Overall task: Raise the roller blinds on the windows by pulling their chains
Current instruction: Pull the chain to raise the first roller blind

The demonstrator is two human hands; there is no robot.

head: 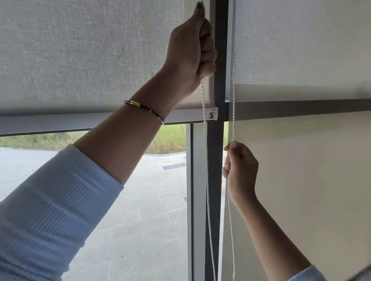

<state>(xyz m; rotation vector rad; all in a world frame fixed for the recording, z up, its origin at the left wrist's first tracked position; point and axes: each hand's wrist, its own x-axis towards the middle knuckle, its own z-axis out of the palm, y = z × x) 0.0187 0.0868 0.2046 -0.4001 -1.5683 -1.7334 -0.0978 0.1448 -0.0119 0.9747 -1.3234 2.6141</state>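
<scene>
A grey roller blind (77, 48) covers the upper part of the left window; its bottom bar (52, 122) sits partly raised, with glass showing below. My left hand (191, 48) is high up, shut on one strand of the white bead chain (207, 195) beside the dark window post (220, 56). My right hand (241, 171) is lower, shut on the other strand of the chain (233, 112). Both strands hang down past the frame's bottom edge. A second blind (307, 168) on the right window is fully down.
A dark horizontal frame bar (311, 108) shows through the right blind. Outside the left window lie a paved grey terrace (133, 212) and a strip of grass (40, 140). A bracelet (143, 110) circles my left wrist. Light blue sleeves cover both forearms.
</scene>
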